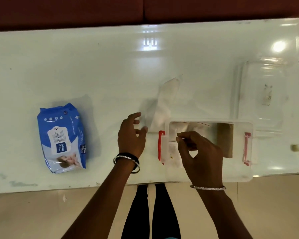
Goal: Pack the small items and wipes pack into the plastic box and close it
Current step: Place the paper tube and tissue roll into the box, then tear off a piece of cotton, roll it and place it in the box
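Note:
A blue wet wipes pack [62, 138] lies flat on the left of the white table. The clear plastic box [238, 175] with red latches [160, 147] stands uncovered at the table's front edge. It holds a brown packet [225, 140], a clear zip bag [197, 126] and a white sachet [173, 152]. My right hand [200, 157] hovers over the box with thumb and forefinger pinched together; nothing shows between them. My left hand [131, 135] is to the left of the box, fingers apart, its tips at the edge of a blurred clear packet [162, 104] on the table.
The box's clear lid [262, 94] lies on the table at the far right, behind the box. A small yellowish object [295, 147] sits at the right edge. The table [93, 66] ends just in front of the box; my legs and a tiled floor show below.

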